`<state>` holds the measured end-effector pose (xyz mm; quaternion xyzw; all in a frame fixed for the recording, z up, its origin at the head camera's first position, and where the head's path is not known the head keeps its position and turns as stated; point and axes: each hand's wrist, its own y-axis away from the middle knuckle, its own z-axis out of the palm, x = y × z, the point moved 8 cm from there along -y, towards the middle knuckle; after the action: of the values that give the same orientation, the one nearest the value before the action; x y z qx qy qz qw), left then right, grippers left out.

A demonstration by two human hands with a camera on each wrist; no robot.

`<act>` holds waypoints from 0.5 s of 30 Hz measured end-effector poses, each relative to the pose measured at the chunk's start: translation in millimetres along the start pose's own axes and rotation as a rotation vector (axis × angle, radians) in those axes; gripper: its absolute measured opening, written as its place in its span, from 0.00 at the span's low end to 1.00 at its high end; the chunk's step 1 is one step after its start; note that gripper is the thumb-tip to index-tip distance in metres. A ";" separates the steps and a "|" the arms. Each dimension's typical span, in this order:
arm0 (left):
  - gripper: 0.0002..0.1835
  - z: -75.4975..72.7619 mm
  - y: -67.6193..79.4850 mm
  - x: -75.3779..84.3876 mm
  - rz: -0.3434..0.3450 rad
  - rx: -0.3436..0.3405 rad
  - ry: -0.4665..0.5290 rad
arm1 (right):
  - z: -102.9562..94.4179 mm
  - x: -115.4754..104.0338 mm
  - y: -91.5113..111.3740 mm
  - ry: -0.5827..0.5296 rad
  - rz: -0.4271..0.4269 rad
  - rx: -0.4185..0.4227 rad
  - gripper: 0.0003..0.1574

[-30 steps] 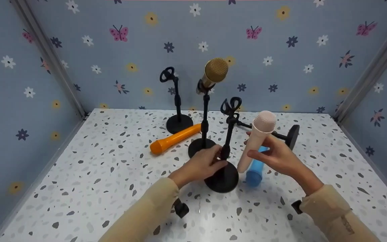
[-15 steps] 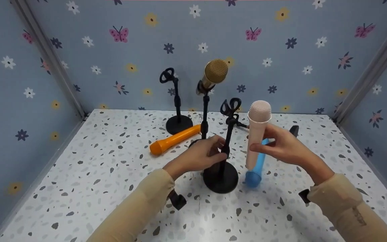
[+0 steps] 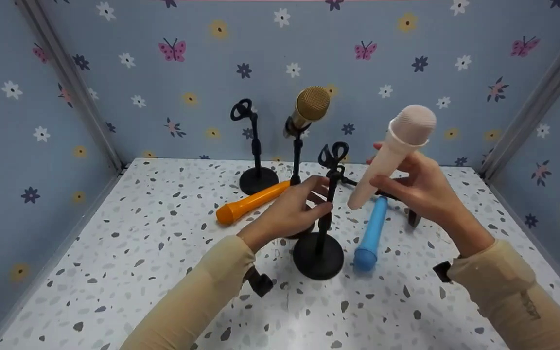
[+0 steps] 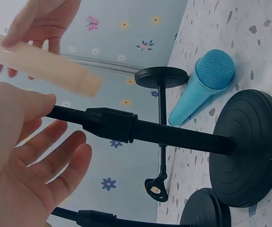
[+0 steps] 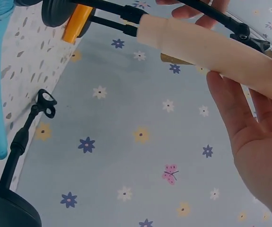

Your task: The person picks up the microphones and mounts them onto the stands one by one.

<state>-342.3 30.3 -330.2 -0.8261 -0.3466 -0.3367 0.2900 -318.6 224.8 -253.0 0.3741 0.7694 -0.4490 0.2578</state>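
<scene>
Item: front black stand with disc base, thin pole and looped clip (image 3: 324,223). It stood upright, clip unfilled; the left hand (image 3: 287,211) pinched its pole with thumb and finger, other fingers loose.
Item: pale pink microphone with smooth handle and rounded head (image 3: 396,146). The right hand (image 3: 423,187) grasped it in the air, right of the stand, head up and tilted away.
Item: sky-blue microphone with mesh head (image 3: 372,236). It lay just right of the stand.
Item: orange microphone with long handle (image 3: 251,201). It lay behind and left of the stand.
Handling, as judged: the stand called for a firmer pinch and a flat base; the microphone, for a mid-handle hold, its lower end clear of the clip's loops unless squarely in line.
Differences from half a second earlier: the pale microphone had risen and leaned rightward; the left hand had slid up the pole; the stand had stayed put.
</scene>
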 end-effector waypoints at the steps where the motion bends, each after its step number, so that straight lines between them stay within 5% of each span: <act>1: 0.25 -0.3 -0.6 1.3 0.004 0.008 0.001 | -3.2 -3.8 -0.4 -0.044 -0.019 0.034 0.34; 9: 0.20 -4.9 -3.9 13.7 0.101 0.097 0.001 | -31.0 -20.2 -4.0 -0.410 -0.208 0.188 0.28; 15: 0.15 -5.7 -5.8 20.6 0.140 0.121 0.011 | -41.4 -19.8 -9.2 -0.762 -0.239 0.219 0.28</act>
<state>-337.8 37.5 -309.7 -0.8275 -0.3060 -0.2983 0.3641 -316.9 251.6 -214.8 0.1145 0.6046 -0.6614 0.4288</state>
